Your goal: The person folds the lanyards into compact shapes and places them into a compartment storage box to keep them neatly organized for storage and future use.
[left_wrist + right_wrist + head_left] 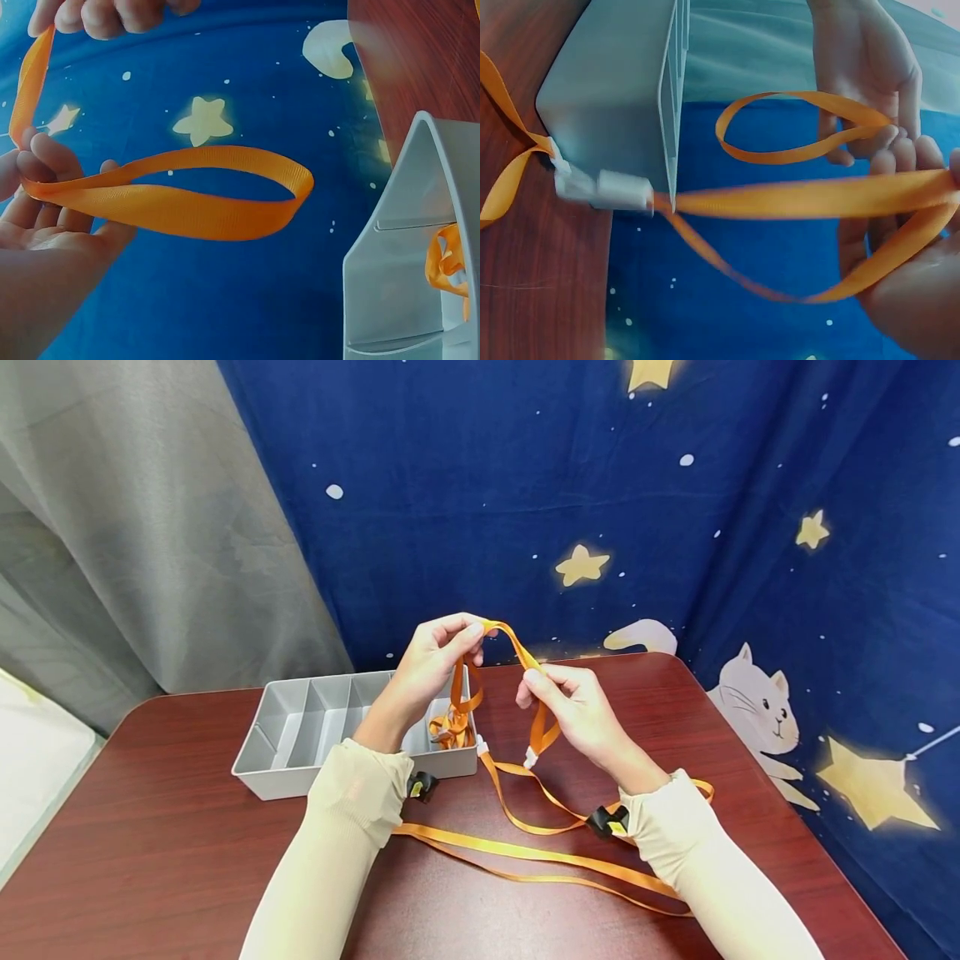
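Note:
My left hand (431,656) pinches an orange lanyard (516,643) between thumb and fingers, above the right end of a grey divided box (438,766). A loop of the strap (195,214) hangs from that hand. To its right, my right hand (577,706) pinches the same strap, with a short stretch between the two hands. Below the right hand hangs the strap's end with a white plastic clip (622,190). Inside the box's rightmost compartment lies a bundled orange lanyard (452,732).
More orange lanyard straps (525,852) lie across the dark red table (180,852) under both forearms. Another white clip (482,746) is beside the box's right side. A blue star-patterned curtain (480,510) hangs behind the table.

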Demonstrator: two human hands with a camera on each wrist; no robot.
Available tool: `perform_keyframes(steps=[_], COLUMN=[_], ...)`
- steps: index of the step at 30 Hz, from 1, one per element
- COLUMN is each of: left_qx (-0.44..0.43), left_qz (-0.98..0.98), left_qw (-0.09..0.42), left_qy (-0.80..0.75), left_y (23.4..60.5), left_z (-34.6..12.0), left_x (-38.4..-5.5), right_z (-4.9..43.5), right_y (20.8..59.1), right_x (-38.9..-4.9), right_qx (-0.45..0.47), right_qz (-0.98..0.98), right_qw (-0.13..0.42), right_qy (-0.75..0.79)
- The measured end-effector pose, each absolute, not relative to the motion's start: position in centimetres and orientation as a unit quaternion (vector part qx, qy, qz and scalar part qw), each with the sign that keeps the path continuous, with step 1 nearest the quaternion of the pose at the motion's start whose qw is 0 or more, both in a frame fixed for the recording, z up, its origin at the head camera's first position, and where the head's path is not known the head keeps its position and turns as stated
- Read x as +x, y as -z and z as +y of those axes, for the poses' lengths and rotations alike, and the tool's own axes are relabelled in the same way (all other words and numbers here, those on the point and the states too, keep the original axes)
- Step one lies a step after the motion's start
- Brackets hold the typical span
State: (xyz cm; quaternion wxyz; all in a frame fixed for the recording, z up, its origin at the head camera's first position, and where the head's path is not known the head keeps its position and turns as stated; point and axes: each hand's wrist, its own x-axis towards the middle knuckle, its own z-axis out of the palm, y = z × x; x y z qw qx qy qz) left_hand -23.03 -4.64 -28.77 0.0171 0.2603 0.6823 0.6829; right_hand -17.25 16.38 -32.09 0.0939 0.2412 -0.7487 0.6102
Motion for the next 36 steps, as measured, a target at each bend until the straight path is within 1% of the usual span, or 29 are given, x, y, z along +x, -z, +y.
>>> perform_keyframes(steps=[3, 8, 16, 24, 27, 36], left_qx=[0.261, 0.252, 0.245, 0.240, 0.240, 0.248], left_qz=[0.681, 0.686, 0.698, 0.706, 0.703, 0.694], left_qw=[0.014, 0.013, 0.009, 0.018, 0.022, 0.037], left_qy=[-0.684, -0.683, -0.672, -0.666, -0.669, -0.675], left_y=[28.9, 29.0, 29.4, 29.7, 29.9, 30.4], left_z=[-4.7, -4.8, -5.3, -5.1, -5.0, -4.6], left_x=[-23.1, -23.1, -23.3, -23.2, -23.2, -23.1], right_z=[16.4, 16.3, 16.3, 16.5, 16.7, 17.2], right_y=[31.8, 31.6, 31.2, 30.7, 30.3, 29.5], right_x=[-17.1, -17.2, -17.0, -16.6, -16.3, -16.0], right_qx=[0.231, 0.211, 0.207, 0.195, 0.202, 0.258], right_qz=[-0.758, -0.732, -0.711, -0.740, -0.738, -0.712], right_qw=[0.110, 0.133, 0.152, 0.182, 0.168, 0.081], right_qy=[-0.600, -0.634, -0.655, -0.618, -0.621, -0.648])
